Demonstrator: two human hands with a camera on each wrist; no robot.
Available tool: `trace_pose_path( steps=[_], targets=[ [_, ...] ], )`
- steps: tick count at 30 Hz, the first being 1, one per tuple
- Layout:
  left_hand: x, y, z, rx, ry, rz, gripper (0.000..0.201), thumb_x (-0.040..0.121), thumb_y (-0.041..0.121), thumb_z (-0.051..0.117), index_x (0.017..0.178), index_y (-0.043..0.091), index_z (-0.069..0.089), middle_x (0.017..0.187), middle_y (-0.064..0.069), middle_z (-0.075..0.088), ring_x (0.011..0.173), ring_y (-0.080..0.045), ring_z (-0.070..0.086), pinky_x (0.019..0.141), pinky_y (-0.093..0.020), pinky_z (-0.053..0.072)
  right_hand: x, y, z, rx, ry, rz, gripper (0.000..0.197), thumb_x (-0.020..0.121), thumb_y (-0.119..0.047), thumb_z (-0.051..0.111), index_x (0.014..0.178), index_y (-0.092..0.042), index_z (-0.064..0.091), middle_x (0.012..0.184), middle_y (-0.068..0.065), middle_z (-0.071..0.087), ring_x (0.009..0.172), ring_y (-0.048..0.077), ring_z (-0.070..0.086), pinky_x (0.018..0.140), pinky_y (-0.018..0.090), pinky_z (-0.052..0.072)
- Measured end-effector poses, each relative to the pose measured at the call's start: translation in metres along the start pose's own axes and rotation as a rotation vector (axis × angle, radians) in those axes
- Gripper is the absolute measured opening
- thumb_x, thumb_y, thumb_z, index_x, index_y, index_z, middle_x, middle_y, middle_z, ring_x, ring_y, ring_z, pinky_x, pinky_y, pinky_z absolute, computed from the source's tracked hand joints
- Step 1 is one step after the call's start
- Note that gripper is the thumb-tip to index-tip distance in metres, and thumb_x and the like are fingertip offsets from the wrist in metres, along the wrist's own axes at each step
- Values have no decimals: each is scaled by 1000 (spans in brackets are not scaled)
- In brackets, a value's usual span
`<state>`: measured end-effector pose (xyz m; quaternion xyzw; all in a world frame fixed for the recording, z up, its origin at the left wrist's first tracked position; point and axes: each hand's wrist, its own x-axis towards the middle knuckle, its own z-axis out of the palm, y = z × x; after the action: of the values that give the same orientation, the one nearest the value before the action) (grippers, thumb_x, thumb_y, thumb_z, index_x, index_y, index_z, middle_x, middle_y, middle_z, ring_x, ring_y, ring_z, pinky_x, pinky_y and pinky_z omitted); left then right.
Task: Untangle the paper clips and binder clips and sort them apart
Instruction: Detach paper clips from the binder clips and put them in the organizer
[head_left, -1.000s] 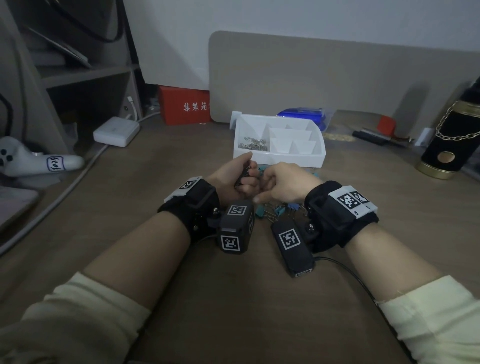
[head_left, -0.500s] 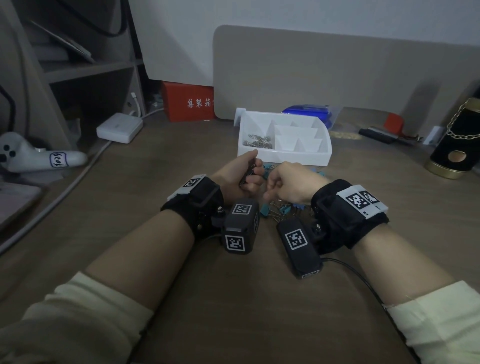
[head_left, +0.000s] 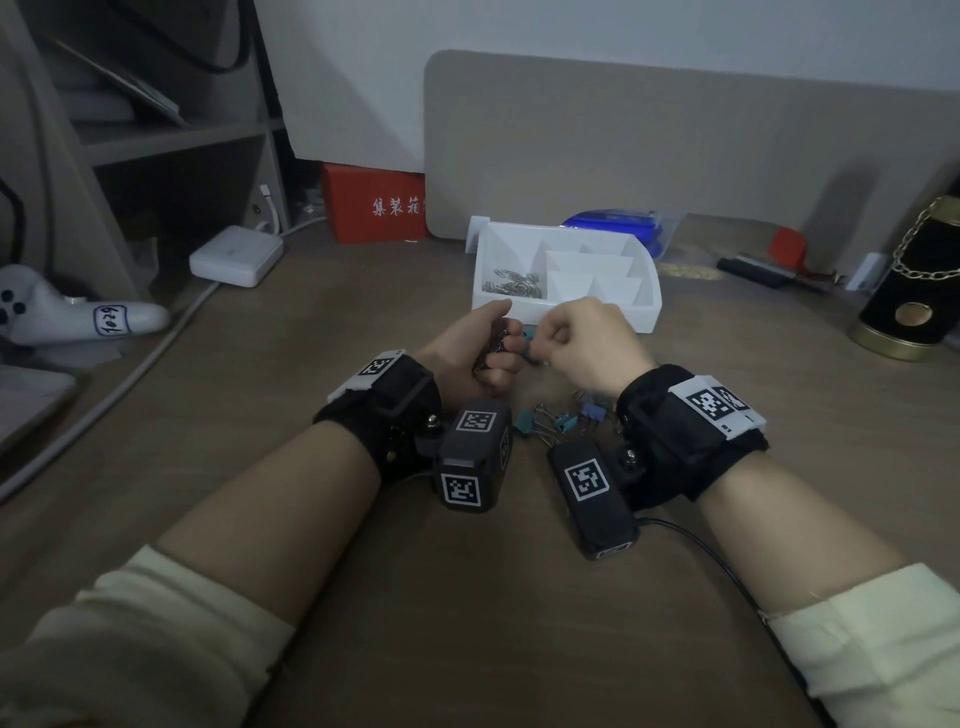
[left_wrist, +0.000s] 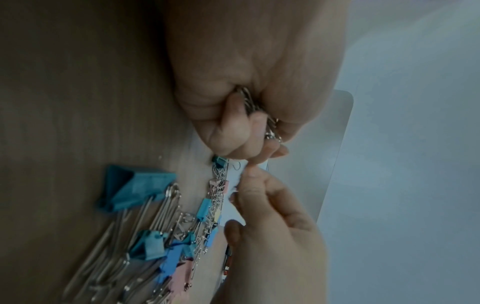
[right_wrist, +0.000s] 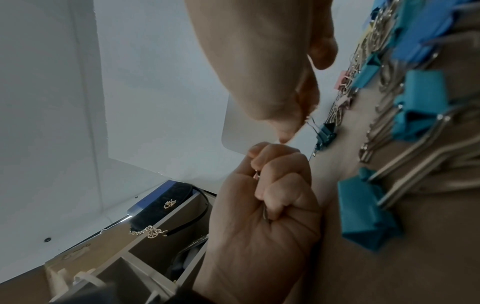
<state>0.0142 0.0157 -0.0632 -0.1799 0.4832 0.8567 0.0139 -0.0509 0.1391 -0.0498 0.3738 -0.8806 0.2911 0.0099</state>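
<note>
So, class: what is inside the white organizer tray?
The white organizer tray holds silver paper clips in its left compartment; the other compartments look empty, though the hands hide its front edge.

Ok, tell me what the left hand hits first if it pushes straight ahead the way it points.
Probably the white organizer tray: the left hand, gripping paper clips, points at its front wall. Depth is unclear.

The right hand has been drawn slightly away from the left hand, and a small teal binder clip is now exposed between them.
</note>
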Motion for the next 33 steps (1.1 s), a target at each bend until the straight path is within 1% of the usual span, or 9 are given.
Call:
trace_pose_path(
  steps=[4,8,12,17,22,24,27,31,33],
  targets=[
    [-1,1,1,24,-5,-16,43,100,38,29,64,16,37,43,5,36,27,-4,24,28,-13,10,3,0,-2,209,205,13,14,87,-24,66,74,-21,65,73,-2,62,75,20,61,72,31,50],
    [-3,0,5,148,-50,-65,47,100,44,26,66,15,40,46,5,38,27,-3,24,30,-11,11,2,-7,-5,379,243,-47,9,85,-25,69,77,-20,71,71,-6,64,71,11,59,66,29,50],
    [-4,-1,9,256,-132,-88,54,98,43,34,56,14,53,48,5,41,28,-1,24,35,-11,6,-1,-13,-4,480,147,-69,8,85,-22,70,85,-16,75,73,0,70,59,13,62,51,21,45],
    [-5,1,6,142,-106,-42,34,98,27,34,66,19,46,51,5,39,30,-1,24,34,-11,6,-3,-12,-5,421,61,-105,10,87,-20,68,83,-14,76,68,3,70,55,6,62,55,18,47],
    [-1,2,0,-52,46,14,38,101,31,33,66,19,39,43,8,35,27,-2,24,28,-12,10,-1,-7,-11,340,17,-121,11,86,-25,69,91,-20,76,74,-11,67,52,-5,53,55,16,41],
    [-1,1,1,-48,87,57,39,101,31,32,65,18,39,41,9,34,27,-2,23,29,-12,10,-1,-6,-16,337,-72,-137,12,83,-21,71,95,-21,74,80,-6,65,50,-4,52,59,20,44],
    [0,0,4,-33,128,100,39,102,29,32,66,17,41,39,10,31,27,-2,21,29,-12,9,-3,-6,-25,297,-269,-132,30,79,-16,75,107,-22,64,79,1,66,62,7,55,67,28,46],
    [-1,0,4,-46,129,97,39,103,34,33,68,17,41,38,10,30,26,-2,21,27,-12,10,-7,-9,-34,203,-462,-80,55,79,-17,76,124,-28,46,83,-1,70,63,8,55,58,17,42],
    [-1,0,3,-59,122,87,38,103,35,34,69,18,41,38,10,32,26,-2,21,27,-11,11,-8,-8,-37,192,-475,-37,65,78,-19,77,130,-24,37,90,3,72,70,13,57,62,22,45]
  ],
)
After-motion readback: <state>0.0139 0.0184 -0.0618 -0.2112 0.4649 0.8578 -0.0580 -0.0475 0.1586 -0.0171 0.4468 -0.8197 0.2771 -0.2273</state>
